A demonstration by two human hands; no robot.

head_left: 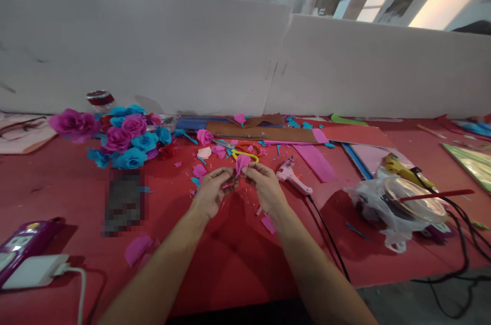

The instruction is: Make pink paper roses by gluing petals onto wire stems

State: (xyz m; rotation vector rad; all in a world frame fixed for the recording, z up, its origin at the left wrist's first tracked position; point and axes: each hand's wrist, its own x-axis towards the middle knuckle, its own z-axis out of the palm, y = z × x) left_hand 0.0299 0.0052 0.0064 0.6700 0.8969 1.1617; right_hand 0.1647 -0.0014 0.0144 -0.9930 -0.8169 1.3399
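Over the middle of the red table (215,274), my left hand (213,189) pinches the thin stem below a small pink paper petal piece (242,162). My right hand (264,184) is closed at the right edge of that same pink piece, its fingertips close to the left ones. Just beyond the hands lie yellow-handled scissors (245,155). Pink and blue paper scraps are scattered around them. A pink glue gun (293,176) rests to the right of my right hand.
Pink and blue paper flowers (130,141) stand at the left, above a blurred dark object (125,202). A purple power strip (28,238) is at the near left. Paper strips (299,134) lie behind. A bag-wrapped round container (414,200) and cables are at the right.
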